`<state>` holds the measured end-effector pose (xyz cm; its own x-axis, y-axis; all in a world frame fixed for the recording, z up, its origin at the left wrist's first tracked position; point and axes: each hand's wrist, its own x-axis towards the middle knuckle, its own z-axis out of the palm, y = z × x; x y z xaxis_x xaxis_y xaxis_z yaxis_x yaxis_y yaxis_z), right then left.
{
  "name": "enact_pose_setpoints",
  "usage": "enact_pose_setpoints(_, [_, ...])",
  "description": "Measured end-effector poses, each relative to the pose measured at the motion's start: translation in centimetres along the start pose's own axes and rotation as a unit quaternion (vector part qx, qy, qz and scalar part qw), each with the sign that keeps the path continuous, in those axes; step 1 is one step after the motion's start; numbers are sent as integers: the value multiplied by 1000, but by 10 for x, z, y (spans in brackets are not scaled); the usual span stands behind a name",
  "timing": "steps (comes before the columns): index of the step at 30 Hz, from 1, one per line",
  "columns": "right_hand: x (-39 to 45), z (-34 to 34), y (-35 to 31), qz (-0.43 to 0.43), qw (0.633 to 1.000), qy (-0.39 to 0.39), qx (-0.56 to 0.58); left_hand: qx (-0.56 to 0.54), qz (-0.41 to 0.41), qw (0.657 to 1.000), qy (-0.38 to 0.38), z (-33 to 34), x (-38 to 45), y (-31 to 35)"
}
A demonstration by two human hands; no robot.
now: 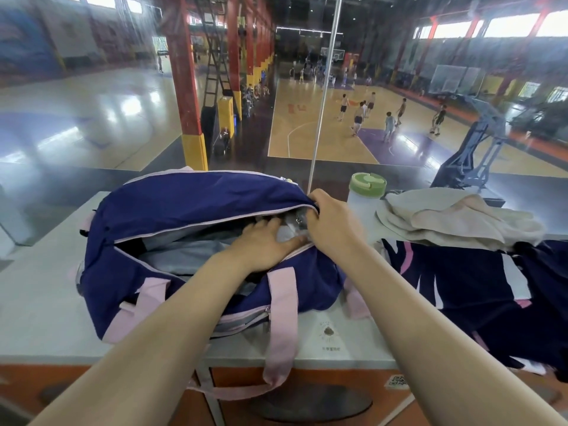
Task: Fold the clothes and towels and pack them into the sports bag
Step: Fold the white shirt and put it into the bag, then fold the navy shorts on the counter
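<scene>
The sports bag [196, 210] lies unzipped under both hands, left hand [264, 244] flat inside, right hand [330, 221] gripping its right-end opening.

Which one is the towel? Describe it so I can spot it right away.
Start at the big navy sports bag on the grey table and look right, past the green-lidded bottle. The towel is the crumpled beige heap there, lying partly on the navy-and-pink clothes, the only pale, plain fabric.
</scene>
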<state>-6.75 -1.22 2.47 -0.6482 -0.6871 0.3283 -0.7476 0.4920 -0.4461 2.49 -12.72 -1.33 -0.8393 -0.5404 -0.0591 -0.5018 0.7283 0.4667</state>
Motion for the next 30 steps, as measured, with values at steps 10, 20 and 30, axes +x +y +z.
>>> enact_pose_setpoints(10, [-18, -6, 5, 6, 998, -30, 46, -29, -11, 999, -38, 3, -12, -12])
enact_pose_setpoints(20, [-64, -39, 37, 57, 992, -26, 106, -9, -5, 997, 73, -28, -84, 53])
enact_pose_setpoints(30, [-117, -92, 138, 136, 991, 4, 12, -231, 64, 970, 22, 53, -105, 139])
